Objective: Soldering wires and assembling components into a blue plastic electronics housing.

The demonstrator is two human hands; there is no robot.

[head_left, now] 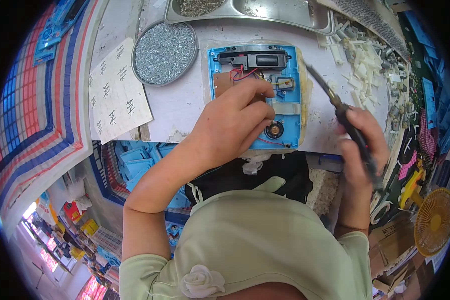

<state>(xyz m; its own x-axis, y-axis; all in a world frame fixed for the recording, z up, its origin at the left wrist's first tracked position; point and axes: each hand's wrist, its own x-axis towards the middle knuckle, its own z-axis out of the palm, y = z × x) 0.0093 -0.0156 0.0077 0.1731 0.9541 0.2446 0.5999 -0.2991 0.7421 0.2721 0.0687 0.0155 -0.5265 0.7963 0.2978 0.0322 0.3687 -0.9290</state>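
Note:
A blue plastic housing (294,127) lies on the table in front of me, its inside facing up. In it sit a black module (265,60), a brown circuit board (223,82), red and blue wires and a small round speaker (274,130). My left hand (237,117) rests over the housing's middle with fingers curled together; whatever they pinch is hidden. To the right of the housing, my right hand (362,145) grips a long black handheld tool (354,131) with a thin pointed tip. The tool is slightly blurred, its tip angled up and left near the housing's right edge.
A round dish of small screws (165,52) stands at the back left beside a handwritten paper (120,95). A metal tray (285,12) lies across the back. White plastic parts (367,70) are heaped on the right. A yellow fan (435,221) is at the lower right.

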